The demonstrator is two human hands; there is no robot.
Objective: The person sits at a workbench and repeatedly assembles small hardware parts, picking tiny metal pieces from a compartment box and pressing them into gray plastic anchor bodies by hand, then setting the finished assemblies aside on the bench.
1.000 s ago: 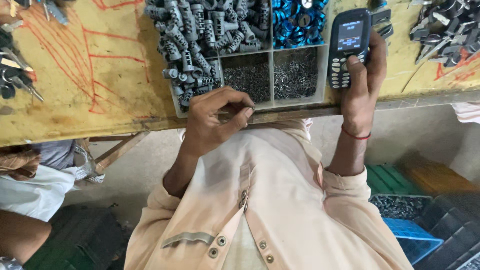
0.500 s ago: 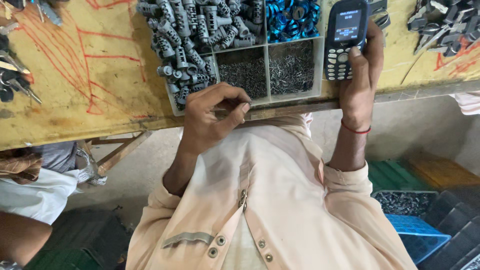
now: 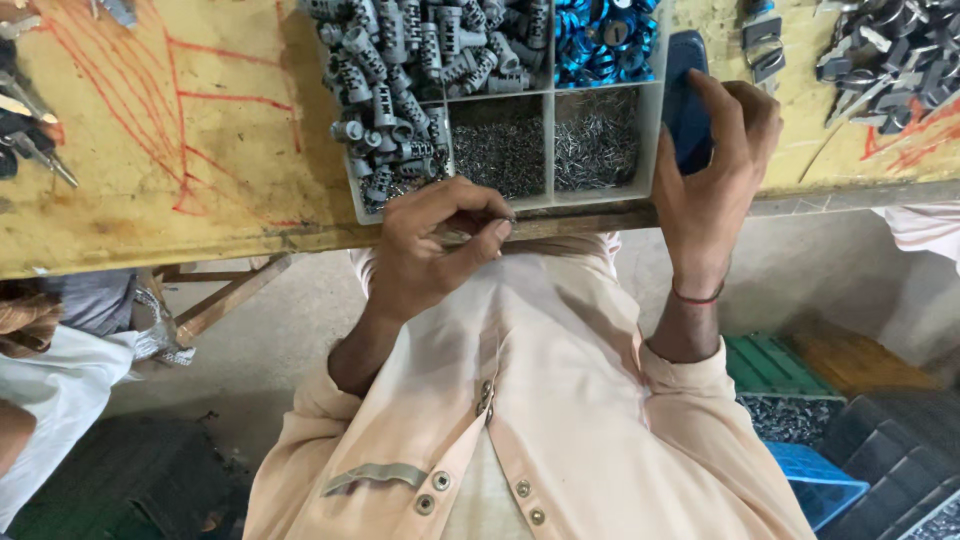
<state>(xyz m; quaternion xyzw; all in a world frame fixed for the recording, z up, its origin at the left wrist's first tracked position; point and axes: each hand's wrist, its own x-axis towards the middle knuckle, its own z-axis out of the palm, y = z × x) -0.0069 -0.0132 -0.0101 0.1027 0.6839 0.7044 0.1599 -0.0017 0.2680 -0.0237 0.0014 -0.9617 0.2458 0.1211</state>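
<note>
The left hand (image 3: 440, 245) pinches a small pin (image 3: 468, 236) at the desk (image 3: 180, 160) edge; the right hand (image 3: 712, 180) grips a phone (image 3: 685, 95) beside the tray (image 3: 548, 130).

There is one camera, on the person's head. It looks steeply down, near the hands. The workbench (image 3: 150, 150) is at 12 o'clock.

Compartment tray (image 3: 655, 120) sitting on workbench (image 3: 180, 180) at its near edge. Left hand (image 3: 435, 245) hovering just before tray. Right hand (image 3: 715, 190) holding phone (image 3: 685, 100) right of tray. Keys (image 3: 880, 60) lying further right.
</note>
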